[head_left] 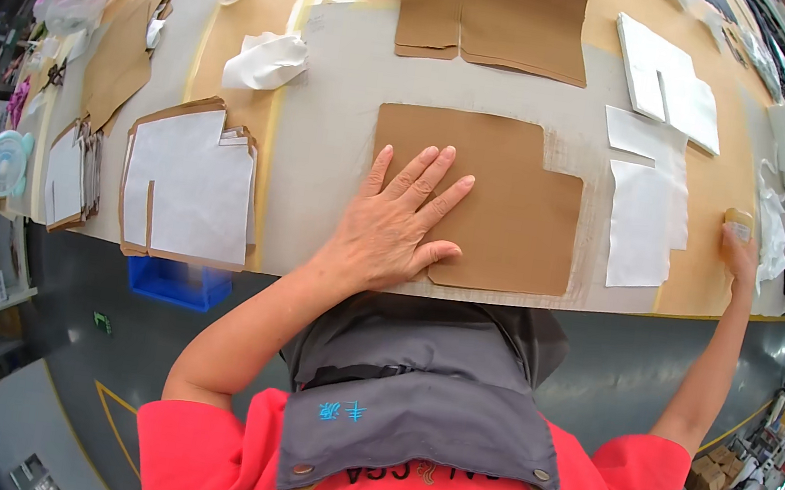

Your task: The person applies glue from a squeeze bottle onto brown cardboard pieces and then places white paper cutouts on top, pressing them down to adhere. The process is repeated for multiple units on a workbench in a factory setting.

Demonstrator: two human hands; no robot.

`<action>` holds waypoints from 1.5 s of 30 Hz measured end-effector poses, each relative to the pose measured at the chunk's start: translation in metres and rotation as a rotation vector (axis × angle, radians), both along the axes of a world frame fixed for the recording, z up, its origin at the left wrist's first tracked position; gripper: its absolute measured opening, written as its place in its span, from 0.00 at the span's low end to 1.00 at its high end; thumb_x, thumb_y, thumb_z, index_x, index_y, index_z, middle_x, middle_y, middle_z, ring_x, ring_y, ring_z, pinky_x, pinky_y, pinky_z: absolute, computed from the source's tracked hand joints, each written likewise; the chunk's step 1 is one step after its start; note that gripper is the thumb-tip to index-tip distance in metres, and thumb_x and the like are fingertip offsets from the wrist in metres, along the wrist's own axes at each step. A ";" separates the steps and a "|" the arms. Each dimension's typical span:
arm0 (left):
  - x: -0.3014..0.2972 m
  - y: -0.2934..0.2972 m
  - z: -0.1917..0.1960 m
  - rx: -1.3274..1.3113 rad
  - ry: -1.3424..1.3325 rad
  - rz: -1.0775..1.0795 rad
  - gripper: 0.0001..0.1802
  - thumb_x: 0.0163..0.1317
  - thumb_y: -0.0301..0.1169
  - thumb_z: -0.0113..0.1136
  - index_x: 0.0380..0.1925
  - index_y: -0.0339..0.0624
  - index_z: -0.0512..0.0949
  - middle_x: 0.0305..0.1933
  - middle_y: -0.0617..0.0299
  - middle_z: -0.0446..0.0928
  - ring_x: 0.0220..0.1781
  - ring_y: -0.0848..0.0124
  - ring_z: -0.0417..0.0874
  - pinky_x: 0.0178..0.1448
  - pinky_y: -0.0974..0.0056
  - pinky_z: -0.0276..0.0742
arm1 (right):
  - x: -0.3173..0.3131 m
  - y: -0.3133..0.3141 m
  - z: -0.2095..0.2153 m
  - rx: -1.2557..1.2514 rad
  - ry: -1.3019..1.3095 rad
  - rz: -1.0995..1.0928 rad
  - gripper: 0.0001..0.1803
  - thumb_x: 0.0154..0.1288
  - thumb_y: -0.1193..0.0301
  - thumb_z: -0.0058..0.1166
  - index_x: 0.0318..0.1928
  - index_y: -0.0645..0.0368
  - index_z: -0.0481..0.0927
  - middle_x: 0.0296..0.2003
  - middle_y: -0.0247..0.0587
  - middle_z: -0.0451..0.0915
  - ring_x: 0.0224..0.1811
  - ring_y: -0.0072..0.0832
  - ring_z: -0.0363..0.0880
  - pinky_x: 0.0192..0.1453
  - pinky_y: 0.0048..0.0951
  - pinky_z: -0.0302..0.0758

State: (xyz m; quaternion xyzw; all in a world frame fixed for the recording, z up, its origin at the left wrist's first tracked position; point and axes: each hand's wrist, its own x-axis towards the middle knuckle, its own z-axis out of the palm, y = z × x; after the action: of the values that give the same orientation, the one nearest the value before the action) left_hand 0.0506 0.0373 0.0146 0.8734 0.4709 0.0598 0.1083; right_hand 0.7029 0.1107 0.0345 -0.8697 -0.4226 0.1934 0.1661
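A flat brown panel (pixel 515 221), notched at its far right corner, lies on the table in front of me. My left hand (pixel 396 216) rests on it, palm down with the fingers spread. Far to the right, my right hand (pixel 740 257) is closed around a small yellowish bottle (pixel 739 221) with a pale label. Between the panel and that hand lie thin white cut pieces (pixel 640 223). Beyond them sits a stack of thicker white pieces (pixel 649 66).
A stack of brown panels (pixel 496 21) lies at the far middle. White-faced pieces (pixel 192 184) are piled at the left, near a crumpled white sheet (pixel 266 62). Clear plastic bottles (pixel 78 0) stand far left. A blue bin (pixel 179 283) sits below the table's front edge.
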 end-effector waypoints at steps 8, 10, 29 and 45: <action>-0.025 -0.021 0.002 -0.010 0.014 0.047 0.43 0.65 0.66 0.45 0.76 0.62 0.58 0.82 0.56 0.45 0.83 0.58 0.45 0.79 0.33 0.27 | -0.122 -0.041 0.041 0.682 1.226 -0.013 0.34 0.67 0.54 0.62 0.68 0.53 0.68 0.64 0.46 0.73 0.62 0.29 0.75 0.56 0.29 0.79; -0.031 -0.028 0.005 -0.020 0.015 0.012 0.42 0.66 0.66 0.45 0.76 0.61 0.57 0.82 0.55 0.45 0.83 0.58 0.46 0.79 0.34 0.26 | -0.176 -0.062 0.047 0.702 1.373 0.107 0.36 0.67 0.54 0.62 0.70 0.54 0.65 0.69 0.48 0.68 0.66 0.31 0.72 0.57 0.31 0.81; -0.049 -0.037 -0.013 0.150 -0.458 0.330 0.21 0.59 0.39 0.69 0.51 0.44 0.81 0.55 0.58 0.69 0.64 0.55 0.69 0.76 0.39 0.56 | -0.471 -0.028 0.007 0.774 0.830 0.561 0.59 0.49 0.40 0.70 0.70 0.59 0.51 0.68 0.55 0.66 0.71 0.43 0.66 0.70 0.44 0.70; -0.051 -0.036 -0.011 0.088 -0.481 0.332 0.21 0.60 0.38 0.69 0.52 0.44 0.81 0.55 0.59 0.71 0.65 0.57 0.69 0.78 0.40 0.55 | -0.479 -0.011 -0.021 0.820 0.571 0.950 0.53 0.37 0.46 0.82 0.56 0.57 0.62 0.60 0.57 0.74 0.61 0.47 0.78 0.63 0.44 0.78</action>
State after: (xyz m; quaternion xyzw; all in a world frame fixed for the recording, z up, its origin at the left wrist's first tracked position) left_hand -0.0004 0.0017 0.0039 0.7489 0.5653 0.3025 0.1675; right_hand 0.2236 0.0993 0.0138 -0.3721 -0.7365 0.2914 0.4839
